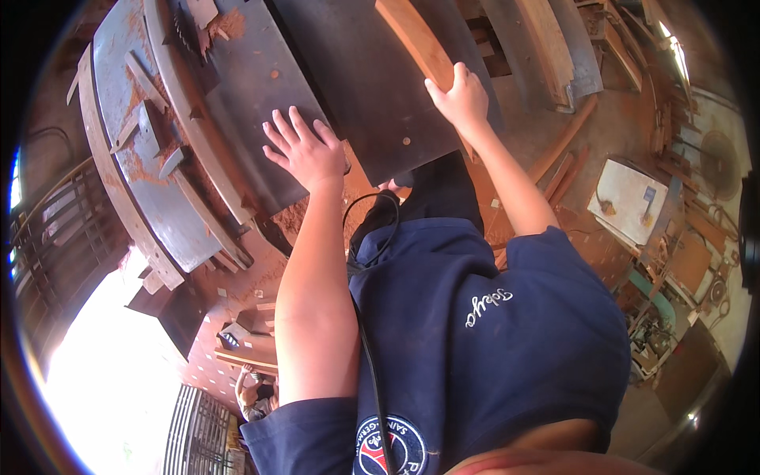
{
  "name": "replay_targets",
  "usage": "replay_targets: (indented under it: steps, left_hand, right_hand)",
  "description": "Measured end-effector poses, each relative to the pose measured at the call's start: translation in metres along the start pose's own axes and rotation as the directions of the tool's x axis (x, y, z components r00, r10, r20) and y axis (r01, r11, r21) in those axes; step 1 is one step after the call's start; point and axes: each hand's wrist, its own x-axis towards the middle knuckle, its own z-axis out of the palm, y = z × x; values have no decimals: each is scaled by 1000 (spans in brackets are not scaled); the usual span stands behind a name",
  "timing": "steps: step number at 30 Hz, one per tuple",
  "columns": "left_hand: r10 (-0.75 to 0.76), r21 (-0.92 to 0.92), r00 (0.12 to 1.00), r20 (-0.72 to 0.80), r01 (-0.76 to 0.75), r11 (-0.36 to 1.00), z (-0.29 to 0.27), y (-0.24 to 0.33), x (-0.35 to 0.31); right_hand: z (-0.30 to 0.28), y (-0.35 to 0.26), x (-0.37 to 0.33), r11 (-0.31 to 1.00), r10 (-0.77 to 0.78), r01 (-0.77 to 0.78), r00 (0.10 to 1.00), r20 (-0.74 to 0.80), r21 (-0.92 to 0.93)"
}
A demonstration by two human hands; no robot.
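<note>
Far left on the blue bench (127,47), a saw blade (184,32) poking up amid red sawdust. Left hand (305,150) spread flat on the dark metal top (261,87), fingers wide, gripping nothing. Right hand (459,99) closed round the near end of a long wooden plank (416,43) lying across the bench. Probably stiff, fairly heavy, rough-edged; best gripped at the end, clear of the blade.
</note>
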Motion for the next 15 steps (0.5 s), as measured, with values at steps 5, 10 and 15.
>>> replay_targets:
  steps: [5,10,15]
  left_hand:
    - [-17,29,1000,7,17,999,1,-3,-2]
    - [5,21,1000,-2,-5,1000,2,0,-1]
    - [-2,9,1000,-4,2,1000,1,-1,1]
  right_hand:
    - [13,-1,11,993,-108,113,989,-98,45]
    - [21,-4,68,996,-73,78,990,-123,43]
    - [17,-14,84,990,-87,109,974,-209,94]
